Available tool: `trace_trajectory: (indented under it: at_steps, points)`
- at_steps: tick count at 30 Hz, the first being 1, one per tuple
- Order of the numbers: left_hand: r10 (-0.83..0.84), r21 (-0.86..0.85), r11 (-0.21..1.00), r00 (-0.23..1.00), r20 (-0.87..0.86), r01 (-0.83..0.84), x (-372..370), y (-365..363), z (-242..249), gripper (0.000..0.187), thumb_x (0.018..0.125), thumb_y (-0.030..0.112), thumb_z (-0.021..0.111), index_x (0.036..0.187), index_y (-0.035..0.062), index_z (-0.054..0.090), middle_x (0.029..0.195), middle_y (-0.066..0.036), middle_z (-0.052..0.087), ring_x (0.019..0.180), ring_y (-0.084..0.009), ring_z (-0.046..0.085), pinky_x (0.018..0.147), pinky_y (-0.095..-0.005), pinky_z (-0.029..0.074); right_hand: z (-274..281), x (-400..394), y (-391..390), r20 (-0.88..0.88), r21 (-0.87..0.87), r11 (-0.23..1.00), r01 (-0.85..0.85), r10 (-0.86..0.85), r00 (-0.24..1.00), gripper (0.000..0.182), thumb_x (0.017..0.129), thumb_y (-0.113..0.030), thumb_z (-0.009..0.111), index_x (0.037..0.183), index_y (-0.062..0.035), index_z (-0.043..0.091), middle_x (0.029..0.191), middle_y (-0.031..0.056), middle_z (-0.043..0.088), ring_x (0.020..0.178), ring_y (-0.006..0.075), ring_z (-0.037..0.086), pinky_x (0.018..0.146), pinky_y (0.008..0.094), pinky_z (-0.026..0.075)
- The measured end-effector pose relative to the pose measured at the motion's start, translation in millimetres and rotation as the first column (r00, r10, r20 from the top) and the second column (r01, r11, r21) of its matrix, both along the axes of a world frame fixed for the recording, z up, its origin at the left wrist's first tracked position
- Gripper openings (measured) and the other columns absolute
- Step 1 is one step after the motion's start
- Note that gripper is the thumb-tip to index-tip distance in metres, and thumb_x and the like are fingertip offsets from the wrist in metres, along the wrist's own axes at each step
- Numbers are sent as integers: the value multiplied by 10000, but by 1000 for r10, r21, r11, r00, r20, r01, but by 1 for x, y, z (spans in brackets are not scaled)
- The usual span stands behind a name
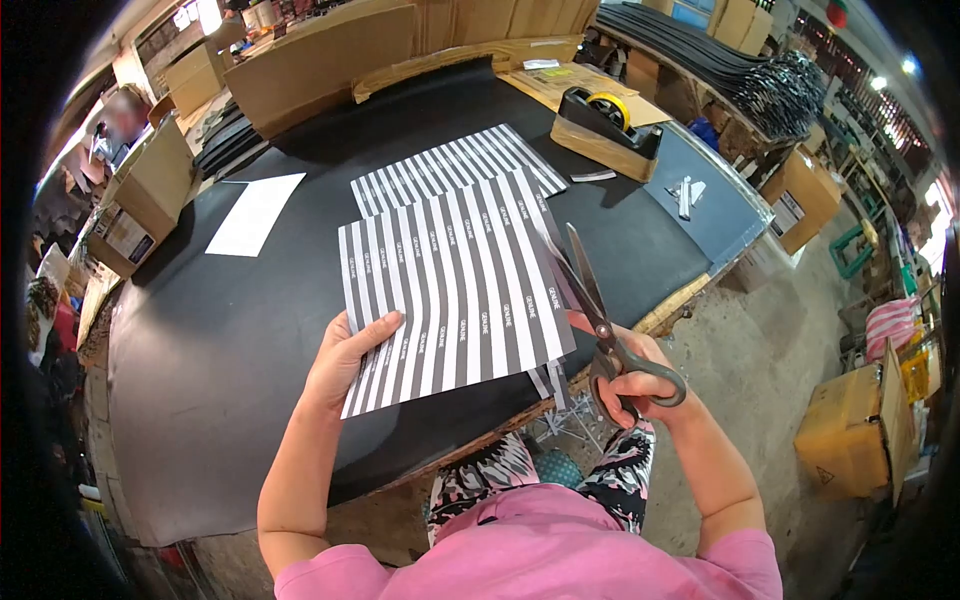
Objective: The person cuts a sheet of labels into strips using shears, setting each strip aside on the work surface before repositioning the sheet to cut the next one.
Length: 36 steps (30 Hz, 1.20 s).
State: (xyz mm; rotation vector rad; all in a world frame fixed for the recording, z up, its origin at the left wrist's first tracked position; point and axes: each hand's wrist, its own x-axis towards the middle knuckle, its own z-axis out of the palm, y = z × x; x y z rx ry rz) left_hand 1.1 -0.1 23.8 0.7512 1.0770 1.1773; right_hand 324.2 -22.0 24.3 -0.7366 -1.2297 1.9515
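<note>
My left hand (350,360) grips the lower left edge of a black-and-white striped sheet (450,290) printed with small words, its thumb on top. My right hand (640,375) has its fingers through the handles of dark scissors (603,335). The scissor blades are apart and point up and away, beside the sheet's right edge. Behind the held sheet, more striped sheets (440,165) lie on the black table surface (200,370). Thin cut strips (550,384) hang below the sheet's lower right corner, near the table edge.
A tape dispenser (605,135) stands at the back right, near a grey board (710,215) with small scraps. A white sheet (255,215) lies at the left. Cardboard boxes (145,200) stand along the left side; another box (850,430) sits on the floor at right.
</note>
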Motion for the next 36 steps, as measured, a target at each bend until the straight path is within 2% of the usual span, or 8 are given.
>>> trace_trajectory:
  at_steps: [5,8,15,18,20,26,33,36]
  points:
    - [-31,-9,999,999,-13,31,0,-1,1,264,821,88,642,1023,-48,540,844,-164,655,666,-159,672,569,-250,577,-3,2,-3,137,86,990,108,-119,983,868,612,-201,626,1357,84,284,502,61,528,359,124,489,350,224,375]
    - [-21,-19,1000,1000,-1,21,-1,0,-2,261,821,87,643,1021,-47,542,845,-168,655,669,-159,673,573,-251,576,1,8,-4,119,26,997,70,-72,990,836,665,-132,632,1337,129,208,567,77,538,416,142,506,389,242,387]
    - [-33,17,999,997,-65,35,7,-6,8,271,815,71,649,1031,-49,539,895,-150,650,695,-143,663,608,-260,570,1,9,-1,135,28,997,68,-71,988,842,650,-134,628,1335,131,217,560,82,534,414,139,510,395,239,391]
    - [-7,62,998,993,-121,15,13,-11,10,272,816,73,651,1033,-47,541,904,-146,647,707,-143,660,621,-262,568,5,4,-1,153,43,995,92,-97,983,773,659,-118,616,1313,124,282,552,70,538,405,132,509,390,235,387]
    - [-14,61,998,994,-112,21,17,-15,10,267,818,70,648,1033,-46,542,914,-143,645,705,-141,658,618,-257,566,3,0,-1,282,44,987,151,-158,946,634,681,-110,608,1237,108,395,541,56,535,401,124,512,376,234,383]
    - [-71,102,991,992,-103,82,24,-25,11,273,819,88,660,1035,-40,553,927,-125,650,741,-127,650,655,-254,552,-18,-8,0,211,206,941,270,-312,926,301,749,-62,608,1010,75,549,638,34,570,453,91,523,417,211,404]
    - [-138,55,988,989,-49,141,27,-30,10,306,813,93,671,1061,-36,546,963,-125,643,798,-129,642,698,-274,548,-19,-18,6,211,191,898,397,-433,877,342,712,-114,743,963,51,581,802,-3,607,694,17,534,628,156,422]
    - [-138,41,989,989,-46,140,29,-31,8,322,807,92,678,1069,-36,542,968,-130,641,804,-133,642,702,-276,548,-17,-21,7,219,200,881,429,-467,857,344,705,-127,745,954,50,587,772,-24,590,657,3,507,580,149,397]
